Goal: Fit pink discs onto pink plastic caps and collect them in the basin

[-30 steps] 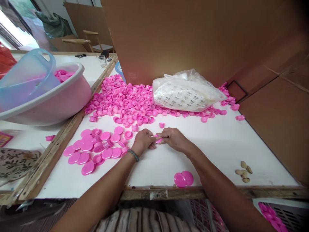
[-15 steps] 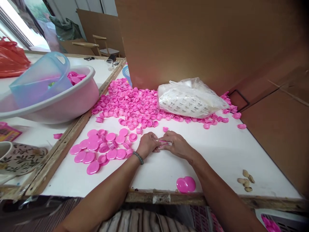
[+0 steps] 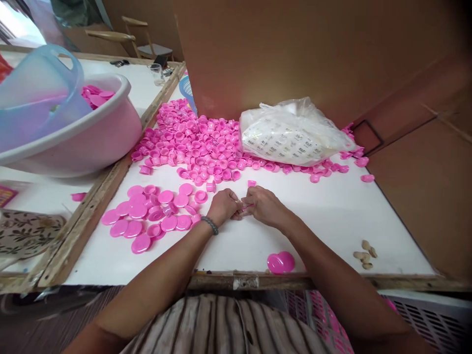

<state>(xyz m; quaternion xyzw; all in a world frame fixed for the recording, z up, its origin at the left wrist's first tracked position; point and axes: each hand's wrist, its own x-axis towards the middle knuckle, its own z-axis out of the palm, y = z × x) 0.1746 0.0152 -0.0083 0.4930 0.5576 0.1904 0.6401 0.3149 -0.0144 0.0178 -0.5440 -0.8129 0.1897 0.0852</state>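
Observation:
My left hand (image 3: 224,205) and my right hand (image 3: 266,206) meet over the white tabletop, fingers closed together on a small pink plastic piece (image 3: 248,207). Most of that piece is hidden by the fingers; only a thin pink edge shows. Just beyond my right hand lies one small pink cup (image 3: 251,183). Left of my left hand spreads a loose group of pink discs and caps (image 3: 138,210). Farther back is a large heap of small pink cups (image 3: 199,142). Two pink discs (image 3: 280,262) lie near the front edge by my right forearm.
A clear bag of printed white packets (image 3: 295,137) rests against the cardboard wall (image 3: 313,54). Several peanuts (image 3: 365,255) lie at right. A pink basin (image 3: 103,128) holding a blue container stands left, beyond a wooden strip (image 3: 92,206), with a floral mug (image 3: 29,233) nearer.
The camera view has tilted down and shifted slightly. Both hands stay together on the pink piece, my right fingers having turned to cover more of it.

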